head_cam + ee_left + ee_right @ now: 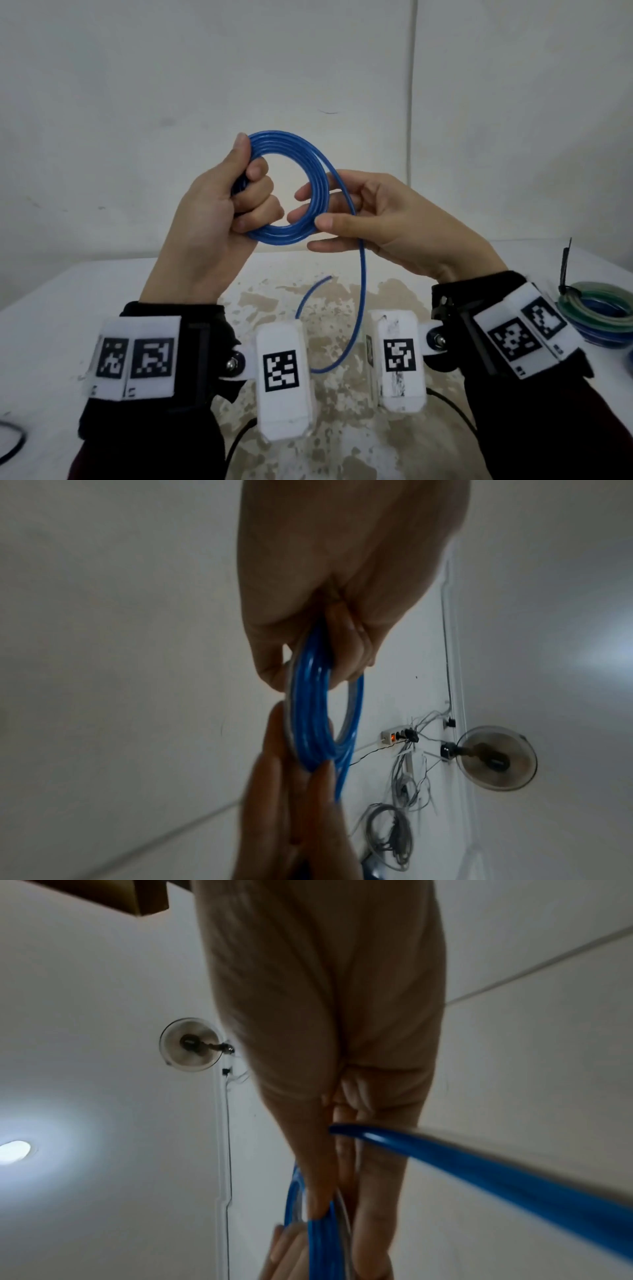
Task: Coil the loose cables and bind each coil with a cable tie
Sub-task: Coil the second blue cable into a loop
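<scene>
The blue cable [310,192] is held up in the air between both hands, above the surface [51,325] and in front of a pale wall; most of it is already wound into a round coil of several turns that faces the head camera. The one relation that matters for the next wrap is where the loose tail [361,291] leaves the coil. It comes off the coil's right side, passes through the right hand [394,222], drops in a long curve down toward the wrists and bends back up, with its free end [329,277] hanging just over the stained middle of the surface. So the unwound length lies on the right hand's side, below the coil, and that hand is the nearer one to feed it round.

The left hand [219,219] is closed around the coil's left side, fingers curled through the ring and the thumb laid along the outer edge near the top. In the left wrist view the bundled turns [315,710] run out from under those curled fingers. The right hand is looser: its fingers are only lightly bent, thumb and fingertips pinching the coil's lower right edge, with the tail running between them (the right wrist view shows the strand [479,1172] crossing the fingers).

My reading is that a short tail is left to wind before tying. Further out, at the right edge of the surface, lies a finished green and blue coil [603,315] with a black cable tie [567,270] standing up from it.
</scene>
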Available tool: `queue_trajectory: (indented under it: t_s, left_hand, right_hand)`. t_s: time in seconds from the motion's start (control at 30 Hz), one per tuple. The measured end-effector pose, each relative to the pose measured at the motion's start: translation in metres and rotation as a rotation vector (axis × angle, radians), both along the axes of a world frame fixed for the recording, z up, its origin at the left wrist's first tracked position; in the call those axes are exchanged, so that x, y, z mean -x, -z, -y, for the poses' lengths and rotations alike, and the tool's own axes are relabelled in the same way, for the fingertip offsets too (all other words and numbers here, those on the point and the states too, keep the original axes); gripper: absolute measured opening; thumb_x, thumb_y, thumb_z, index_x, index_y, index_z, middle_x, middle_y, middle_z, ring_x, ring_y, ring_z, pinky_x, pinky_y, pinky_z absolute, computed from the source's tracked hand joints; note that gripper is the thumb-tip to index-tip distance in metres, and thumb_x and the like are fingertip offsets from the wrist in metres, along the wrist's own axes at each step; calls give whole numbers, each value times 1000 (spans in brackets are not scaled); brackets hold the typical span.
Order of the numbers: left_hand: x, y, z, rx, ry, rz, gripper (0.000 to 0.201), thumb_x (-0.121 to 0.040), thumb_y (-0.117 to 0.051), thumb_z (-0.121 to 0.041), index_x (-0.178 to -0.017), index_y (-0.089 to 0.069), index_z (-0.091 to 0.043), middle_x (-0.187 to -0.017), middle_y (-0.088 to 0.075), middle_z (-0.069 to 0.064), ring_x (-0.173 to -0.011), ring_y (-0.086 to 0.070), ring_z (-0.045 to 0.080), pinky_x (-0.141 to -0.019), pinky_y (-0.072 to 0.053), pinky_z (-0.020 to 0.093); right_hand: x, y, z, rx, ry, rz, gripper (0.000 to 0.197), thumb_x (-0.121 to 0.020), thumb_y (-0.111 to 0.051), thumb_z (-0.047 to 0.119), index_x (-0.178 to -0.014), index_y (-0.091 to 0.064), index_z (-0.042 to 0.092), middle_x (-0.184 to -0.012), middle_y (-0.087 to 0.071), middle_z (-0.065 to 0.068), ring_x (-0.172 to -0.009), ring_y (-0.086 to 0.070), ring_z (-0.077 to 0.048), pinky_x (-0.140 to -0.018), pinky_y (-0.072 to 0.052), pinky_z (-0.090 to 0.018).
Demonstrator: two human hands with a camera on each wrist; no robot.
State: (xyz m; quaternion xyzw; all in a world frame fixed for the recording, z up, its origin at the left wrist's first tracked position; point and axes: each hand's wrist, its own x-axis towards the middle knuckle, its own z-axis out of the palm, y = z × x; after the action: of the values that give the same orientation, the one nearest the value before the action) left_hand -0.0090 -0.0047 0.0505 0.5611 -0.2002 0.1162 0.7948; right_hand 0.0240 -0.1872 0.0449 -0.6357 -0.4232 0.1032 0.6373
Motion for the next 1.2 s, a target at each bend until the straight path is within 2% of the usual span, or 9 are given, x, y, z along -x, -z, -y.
queue_trajectory:
  t_s: [0.1,0.27,0.43,0.6,0.67,0.8,0.93,1.07,1.2]
  left_hand:
    - [-1,1,-2,-79,-57,30,39,-100,-34,-39,-68,-39,-17,-46,-22,-12,-39,-18,4,-63,-7,33]
    - [-6,6,-4,-16,-55,-26,39,-101,-33,-38,-68,-40,-17,-45,-22,-11,-38,-19,4,-66,-8,32]
    - [-7,6,-2,18,-46,-56,40,-101,-33,-38,-67,-40,-17,-44,-21,-11,-37,-19,4,-58,-23,22]
    - [-7,5,3,-20,-134,-6,38,-102,-34,-35,-70,-38,-16,-45,-21,-11,-40,-17,5,-58,-13,27]
    - [-8,6,8,-51,-175,10,37,-102,-36,-34,-70,-38,-15,-47,-21,-10,-42,-16,7,-56,-12,26]
    - [-9,8,12,-51,-221,28,36,-102,-36,-31,-70,-37,-15,-49,-22,-9,-45,-15,8,-47,-16,20]
    - [-8,6,5,68,-179,31,40,-102,-33,-35,-68,-37,-17,-49,-21,-9,-41,-17,6,-56,-11,27]
    - [-7,5,3,88,-184,33,43,-102,-31,-39,-66,-36,-17,-47,-21,-9,-41,-16,7,-60,-10,30]
    - [-7,6,2,64,-152,16,44,-102,-31,-40,-64,-35,-17,-46,-21,-9,-41,-16,7,-55,-11,27]
  right_hand:
    - [-3,2,-5,-3,54,-29,26,-91,-55,-1,-115,-58,8,-99,-71,-13,-95,-69,-18,-79,-56,-27]
    - [-5,6,-10,-14,55,-94,29,-90,-57,2,-118,-58,9,-91,-72,-13,-92,-71,-26,-81,-57,-27]
    - [-4,3,-8,-63,32,-121,25,-88,-55,1,-113,-57,4,-84,-71,-10,-81,-71,-19,-80,-57,-27]
    - [-3,4,-10,-29,89,-118,16,-93,-54,8,-106,-61,3,-92,-67,-11,-87,-69,-18,-78,-57,-30]
    - [-3,5,-13,-39,151,-122,12,-91,-57,11,-99,-62,3,-82,-69,-7,-82,-69,-17,-75,-58,-29]
    - [-2,7,-19,-3,308,16,12,-95,-55,13,-95,-61,3,-58,-63,6,-77,-71,-19,-74,-59,-33]
    - [2,2,-21,-38,167,-165,42,-102,-33,33,-100,-65,5,-85,-69,-7,-82,-69,-20,-72,-59,-37]
    - [2,3,-22,-57,129,-202,38,-103,-34,28,-101,-66,8,-88,-68,-2,-82,-67,-13,-67,-56,-27]
    - [2,3,-21,-46,117,-244,38,-103,-33,31,-111,-66,13,-99,-68,-3,-83,-63,-11,-54,-50,-22]
